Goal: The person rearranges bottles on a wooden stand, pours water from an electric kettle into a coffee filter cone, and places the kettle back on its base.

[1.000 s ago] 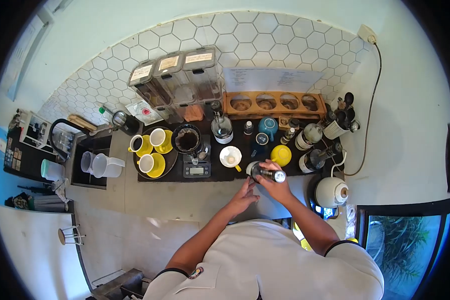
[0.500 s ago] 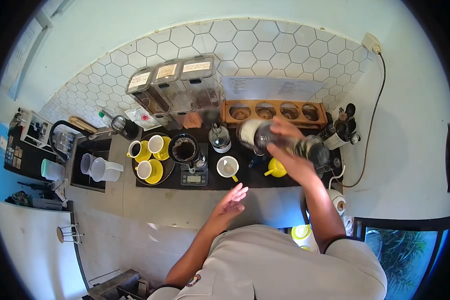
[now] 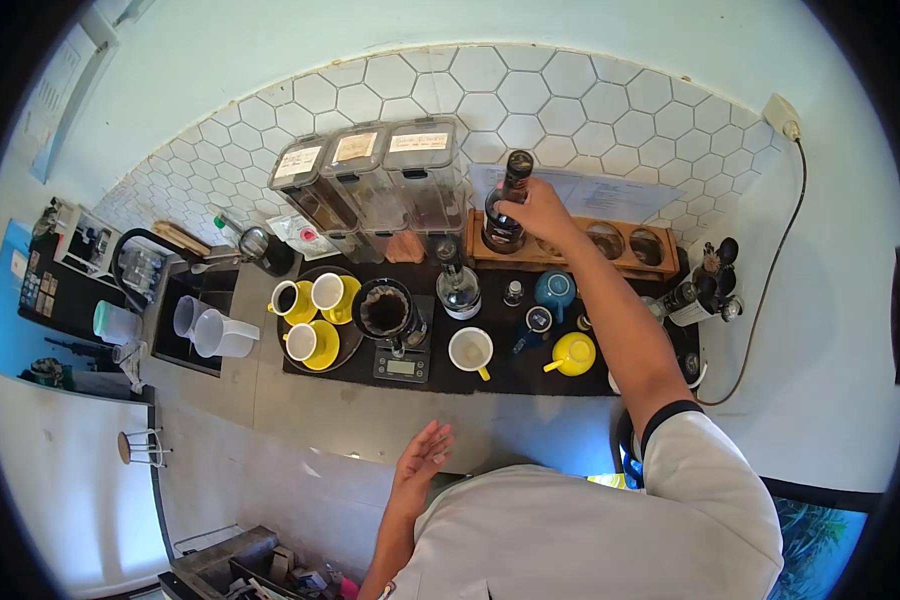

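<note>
My right hand (image 3: 540, 213) is closed around the upper part of a dark bottle (image 3: 502, 232) with a black cap. The bottle stands upright at the leftmost hole of a wooden rack (image 3: 555, 262); whether its base rests in the hole is hidden. Over the counter's front edge, my left hand (image 3: 423, 455) hangs with its fingers stretched and nothing in it. The nearest thing beyond it is a white cup (image 3: 470, 349) with a yellow handle. Behind that cup is a clear bottle (image 3: 459, 292) with a dark top.
A coffee dripper (image 3: 383, 308) stands over a digital scale (image 3: 402, 366). Left of it, a round tray (image 3: 346, 350) carries yellow cups and saucers. A yellow pot (image 3: 573, 354) and a blue cup (image 3: 555, 291) sit to the right. Lidded bins (image 3: 420, 170) line the wall.
My right hand has carried the bottle from a tilted hold over the counter to upright at the rack's left end. My left hand has drawn back from the cup. The view has shifted slightly.
</note>
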The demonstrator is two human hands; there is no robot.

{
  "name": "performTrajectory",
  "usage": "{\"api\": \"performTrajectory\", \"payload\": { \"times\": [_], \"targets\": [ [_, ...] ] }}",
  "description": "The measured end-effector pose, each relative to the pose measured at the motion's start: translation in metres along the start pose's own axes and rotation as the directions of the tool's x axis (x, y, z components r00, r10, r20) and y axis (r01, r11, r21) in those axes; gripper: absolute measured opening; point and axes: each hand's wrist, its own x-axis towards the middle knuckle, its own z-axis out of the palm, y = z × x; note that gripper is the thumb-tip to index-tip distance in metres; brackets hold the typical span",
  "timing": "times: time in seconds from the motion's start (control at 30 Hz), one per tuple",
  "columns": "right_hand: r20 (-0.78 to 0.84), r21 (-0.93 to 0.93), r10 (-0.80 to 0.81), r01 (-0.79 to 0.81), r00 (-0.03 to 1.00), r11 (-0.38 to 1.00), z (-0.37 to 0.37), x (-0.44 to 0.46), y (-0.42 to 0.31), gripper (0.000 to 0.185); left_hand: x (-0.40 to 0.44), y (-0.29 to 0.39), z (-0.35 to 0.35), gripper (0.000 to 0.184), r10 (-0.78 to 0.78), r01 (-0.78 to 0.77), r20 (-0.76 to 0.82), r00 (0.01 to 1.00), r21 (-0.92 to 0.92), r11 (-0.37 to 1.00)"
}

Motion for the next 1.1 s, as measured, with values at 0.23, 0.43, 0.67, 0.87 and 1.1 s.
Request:
{"api": "performTrajectory", "payload": {
  "times": [0.23,0.43,0.67,0.87,1.1],
  "targets": [
    [0.064,-0.073,-0.034,0.038,0.997,0.997,0.011,0.032,0.035,0.038,-0.002,0.002,0.001,0.054,0.009,-0.012,-0.108,0.994,-0.024,1.0],
    [0.087,-0.053,0.018,-0.014,0.996,0.998,0.012,0.047,0.061,0.035,0.0,0.001,0.005,0.053,-0.005,0.002,-0.11,0.994,-0.026,1.0],
    [0.138,-0.019,0.036,-0.034,0.99,0.999,0.015,0.046,0.078,0.033,0.003,0.002,0.004,0.054,-0.025,0.023,-0.108,0.994,-0.028,0.999],
    [0.158,0.023,0.072,-0.076,0.985,0.997,0.016,0.044,0.079,0.037,0.007,0.001,0.006,0.053,-0.03,0.03,-0.058,0.998,-0.01,1.0],
    [-0.354,-0.259,0.058,-0.157,0.933,0.953,0.031,0.004,0.045,0.051,0.01,0.004,0.002,0.053,-0.045,0.045,-0.02,0.999,0.01,0.999]
  ]
}}
